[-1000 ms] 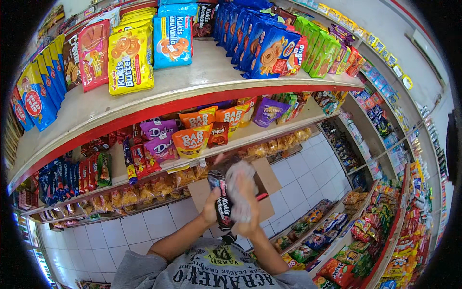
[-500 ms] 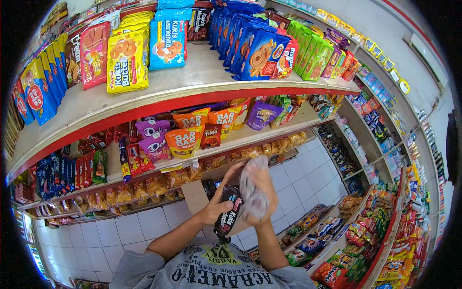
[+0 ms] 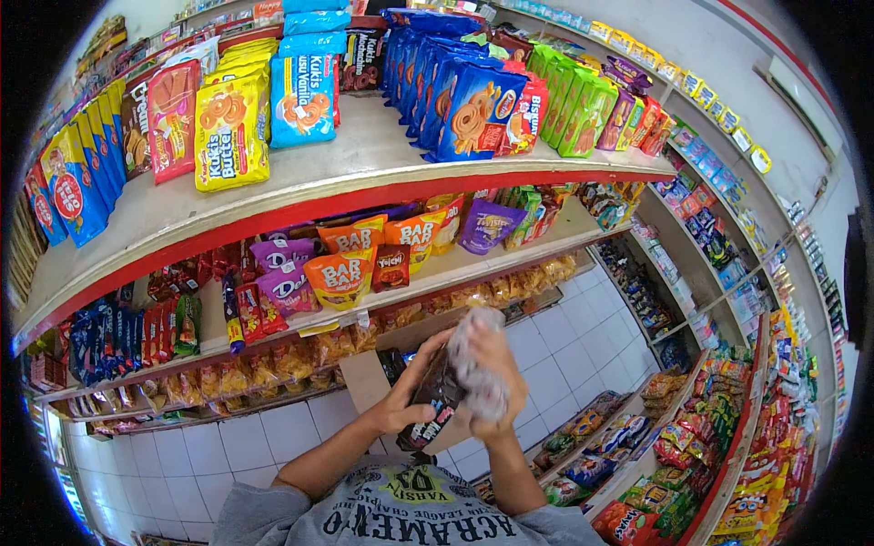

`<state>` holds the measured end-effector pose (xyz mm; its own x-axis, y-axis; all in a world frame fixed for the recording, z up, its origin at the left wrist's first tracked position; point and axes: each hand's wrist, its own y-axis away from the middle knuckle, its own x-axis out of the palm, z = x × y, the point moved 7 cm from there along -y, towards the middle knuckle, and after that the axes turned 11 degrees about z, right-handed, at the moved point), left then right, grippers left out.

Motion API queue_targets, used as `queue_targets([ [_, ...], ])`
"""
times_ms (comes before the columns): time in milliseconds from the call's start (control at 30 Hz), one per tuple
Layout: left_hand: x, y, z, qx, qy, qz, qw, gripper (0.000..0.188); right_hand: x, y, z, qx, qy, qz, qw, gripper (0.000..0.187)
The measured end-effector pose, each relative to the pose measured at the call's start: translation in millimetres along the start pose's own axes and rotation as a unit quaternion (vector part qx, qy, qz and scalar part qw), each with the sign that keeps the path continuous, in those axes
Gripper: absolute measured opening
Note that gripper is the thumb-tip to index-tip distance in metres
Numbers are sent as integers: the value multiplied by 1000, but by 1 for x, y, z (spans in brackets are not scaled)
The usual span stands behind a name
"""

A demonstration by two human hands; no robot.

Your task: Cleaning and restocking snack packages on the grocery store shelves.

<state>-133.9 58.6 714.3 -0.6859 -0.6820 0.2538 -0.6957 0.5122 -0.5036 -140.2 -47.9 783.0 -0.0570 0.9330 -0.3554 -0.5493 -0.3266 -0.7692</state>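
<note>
My left hand [image 3: 405, 402] is closed round a dark cookie packet [image 3: 439, 393], held tilted in front of my chest, with the thumb across its face. My right hand [image 3: 503, 380] is closed on a crumpled greyish-white cloth [image 3: 477, 353], which lies against the packet's right side and hides part of it. Motion smears the right fingers and the cloth. Beneath the hands is an open cardboard box [image 3: 362, 380] with dark packets inside, partly covered by my left arm.
A red-edged shelf [image 3: 382, 185] ahead carries yellow cookie packets [image 3: 233, 127], light-blue packets [image 3: 303, 100] and dark-blue packets [image 3: 478, 114]. Orange snack bags [image 3: 341, 278] stand on the shelf below. To the right is a lower rack [image 3: 669, 437] of snacks, beside white floor tiles [image 3: 564, 346].
The packet has turned and tilted in my left hand, so its printed face shows less. My right hand and the cloth have shifted slightly down along it. The view has moved a little.
</note>
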Motion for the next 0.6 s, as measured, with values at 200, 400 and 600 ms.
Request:
queue_targets([
  [200, 1, -1, -2, -18, -18, 10, 1000, 100, -14, 0, -39, 167, -144, -76, 972, 29],
  [400, 3, -15, -25, -35, -216, 41, 975, 100, -89, 17, -66, 180, -188, -251, 932, 28],
  [600, -9, -14, -29, -55, -372, 37, 926, 104, -11, -18, 23, -53, 94, 317, 942, 44],
])
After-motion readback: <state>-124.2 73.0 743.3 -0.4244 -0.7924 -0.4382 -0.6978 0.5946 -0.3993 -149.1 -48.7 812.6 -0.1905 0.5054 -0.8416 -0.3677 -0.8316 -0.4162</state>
